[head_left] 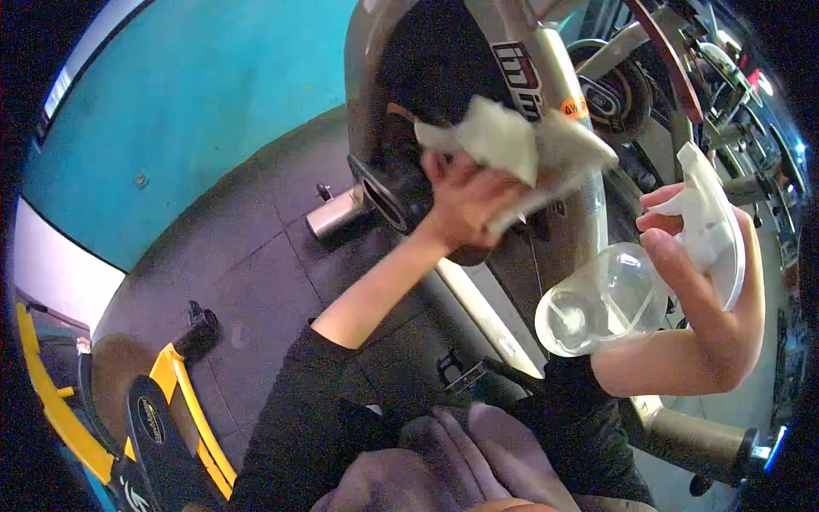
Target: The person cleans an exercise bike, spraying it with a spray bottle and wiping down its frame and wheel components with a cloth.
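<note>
My left hand [472, 200] is closed on a pale cloth [499, 141], which is blurred by motion. The cloth lies against or just in front of the grey frame [570, 60] of a gym machine; whether it touches cannot be made out. Off to the right, my right hand [708, 282] grips a spray bottle [610, 294] by its white trigger head. The bottle is clear, tilted with its base toward the lower left, and a dip tube shows inside. Any liquid in it is hard to make out.
A yellow and black machine [179, 375] stands at the lower left on dark floor tiles [256, 230]. Behind is a teal wall panel [213, 77]. A pedal [461, 371] sits low near my body, and more gym equipment [606, 102] fills the right.
</note>
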### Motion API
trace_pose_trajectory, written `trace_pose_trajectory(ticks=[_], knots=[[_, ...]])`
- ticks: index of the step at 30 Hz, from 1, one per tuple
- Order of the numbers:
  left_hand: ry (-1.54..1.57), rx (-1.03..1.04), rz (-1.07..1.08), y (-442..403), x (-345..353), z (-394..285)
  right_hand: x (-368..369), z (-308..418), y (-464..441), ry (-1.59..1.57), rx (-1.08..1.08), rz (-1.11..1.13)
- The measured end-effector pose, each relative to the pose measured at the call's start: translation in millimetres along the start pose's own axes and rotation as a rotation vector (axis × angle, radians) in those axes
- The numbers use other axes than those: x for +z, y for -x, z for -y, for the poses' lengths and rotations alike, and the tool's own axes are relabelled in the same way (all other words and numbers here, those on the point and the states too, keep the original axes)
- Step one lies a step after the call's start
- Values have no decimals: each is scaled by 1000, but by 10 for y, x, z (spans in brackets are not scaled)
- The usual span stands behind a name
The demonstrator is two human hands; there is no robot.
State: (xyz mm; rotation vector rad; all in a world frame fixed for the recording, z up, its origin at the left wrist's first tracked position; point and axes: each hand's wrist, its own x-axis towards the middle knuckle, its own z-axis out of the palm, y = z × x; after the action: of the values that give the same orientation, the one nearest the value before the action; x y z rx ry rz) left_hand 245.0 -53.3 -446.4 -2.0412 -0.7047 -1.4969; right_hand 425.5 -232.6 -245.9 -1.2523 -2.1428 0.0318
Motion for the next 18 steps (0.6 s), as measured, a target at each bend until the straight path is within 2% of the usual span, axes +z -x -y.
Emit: trace_pose_trajectory(ticks=[1, 3, 4, 5, 8, 9, 10, 12, 15, 18], knots=[[-89, 90, -123, -55, 31, 91, 26, 18, 17, -100, 116, -52], [-102, -2, -31, 42, 20, -60, 72, 48, 19, -301, 333, -157], [-89, 73, -34, 141, 73, -114, 81, 55, 14, -403, 439, -202], [-77, 147, -36, 241, 125, -168, 73, 54, 7, -403, 437, -199], [-138, 232, 49, 324, 72, -302, -21, 17, -9, -76, 84, -58], [-139, 228, 52, 351, 70, -203, -42, -5, -5, -30, 23, -43], [-139, 276, 134, 309, 60, -30, -41, -7, -1, -15, 14, -49], [-112, 261, -60, 187, 35, 86, -20, 0, 10, -36, 39, -76], [-22, 127, -36, 55, -36, -9, -12, 12, 25, -63, 66, -118], [-84, 149, -23, 227, 91, -158, 1, 12, 19, -55, 76, -181]])
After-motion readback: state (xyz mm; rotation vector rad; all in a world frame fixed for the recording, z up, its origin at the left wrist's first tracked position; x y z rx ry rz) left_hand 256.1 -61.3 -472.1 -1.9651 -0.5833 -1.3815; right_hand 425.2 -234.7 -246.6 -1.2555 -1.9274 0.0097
